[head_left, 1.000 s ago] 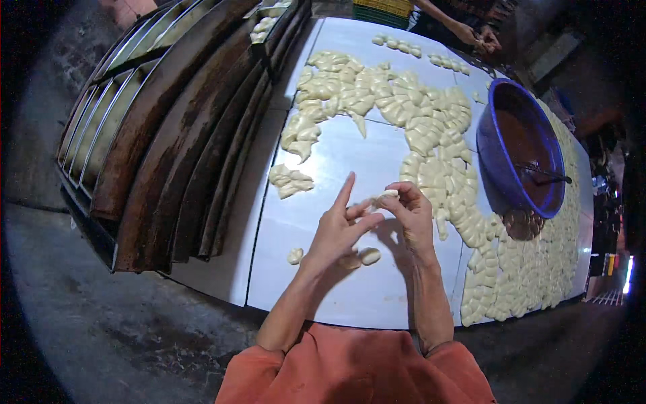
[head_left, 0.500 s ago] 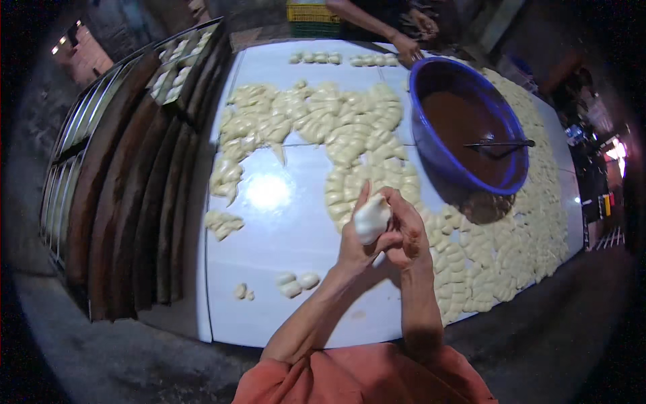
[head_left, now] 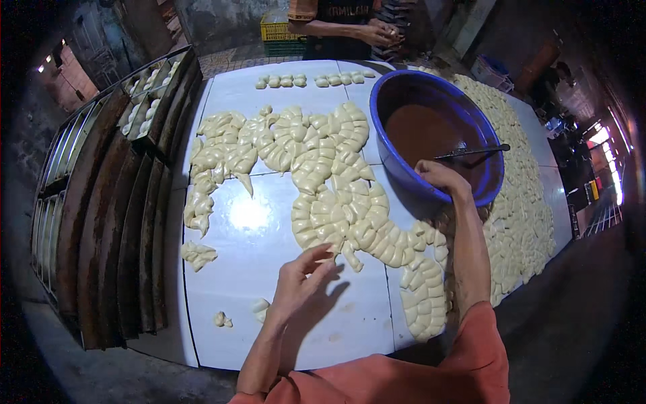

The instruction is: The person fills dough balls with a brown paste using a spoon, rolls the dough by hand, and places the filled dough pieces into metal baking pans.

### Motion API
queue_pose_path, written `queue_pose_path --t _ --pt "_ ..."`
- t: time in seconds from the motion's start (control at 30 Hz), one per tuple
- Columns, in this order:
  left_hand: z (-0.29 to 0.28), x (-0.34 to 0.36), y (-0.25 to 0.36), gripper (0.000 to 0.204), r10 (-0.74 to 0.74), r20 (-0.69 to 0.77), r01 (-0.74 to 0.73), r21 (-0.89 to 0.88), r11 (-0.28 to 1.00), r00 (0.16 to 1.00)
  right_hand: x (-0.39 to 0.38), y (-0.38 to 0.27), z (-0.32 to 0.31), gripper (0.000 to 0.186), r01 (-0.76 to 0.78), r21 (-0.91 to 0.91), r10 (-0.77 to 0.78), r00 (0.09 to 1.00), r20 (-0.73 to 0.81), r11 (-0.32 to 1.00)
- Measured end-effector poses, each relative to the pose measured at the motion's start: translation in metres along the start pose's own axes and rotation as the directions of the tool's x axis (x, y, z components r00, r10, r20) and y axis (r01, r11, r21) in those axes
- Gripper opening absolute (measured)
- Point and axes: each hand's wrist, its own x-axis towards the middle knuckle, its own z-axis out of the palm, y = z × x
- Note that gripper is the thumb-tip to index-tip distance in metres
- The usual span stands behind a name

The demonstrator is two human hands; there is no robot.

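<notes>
Dough [head_left: 316,161] like that, going by the head view, looks super soft and kinda glossy, so I'd guess each piece is light, stretchy and a bit slick on the outside. Probably not fragile, but it'd dent or smear if you squeezed hard. To grab some, I'd pinch a loose end at the edge of the patch with thumb and fingertips, rather than dig into the middle where the lobes are all pressed together.

As for where it sits: from the left hand [head_left: 303,276], the big patch spreads from about 11 round to 3 o'clock on the white desk [head_left: 363,316], with one tongue just beside the fingertips at 2. Can't tell if they're actually touching. Small lumps [head_left: 221,319] sit back at 8. That hand's thumb and fingers are apart, and I see nothing pinched between them.

Right hand [head_left: 442,177] is over the near rim of the blue-purple basin [head_left: 393,151], fingers curled; can't tell if anything's in them. From it, brown liquid [head_left: 424,128] is at 12, the patch at 9, and more dough at 4.
</notes>
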Motion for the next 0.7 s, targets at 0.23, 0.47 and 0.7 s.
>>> queue_pose_path --t 0.23,0.47,0.7 --pt "0.002 -0.003 0.008 0.044 -0.07 0.062 0.062 0.116 0.991 0.996 -0.042 -0.053 -0.013 0.019 0.18 0.69 -0.018 0.972 -0.236 0.701" --pt "0.037 0.027 0.0 0.046 0.031 0.16 0.019 -0.3 0.954 0.987 -0.085 -0.143 0.048 0.017 0.278 0.954 -0.08 0.96 -0.27 0.113" --pt "0.009 0.004 -0.017 0.041 -0.027 0.024 0.036 -0.753 0.657 0.999 -0.087 -0.198 0.163 0.017 0.097 0.995 -0.123 0.988 -0.093 0.028"
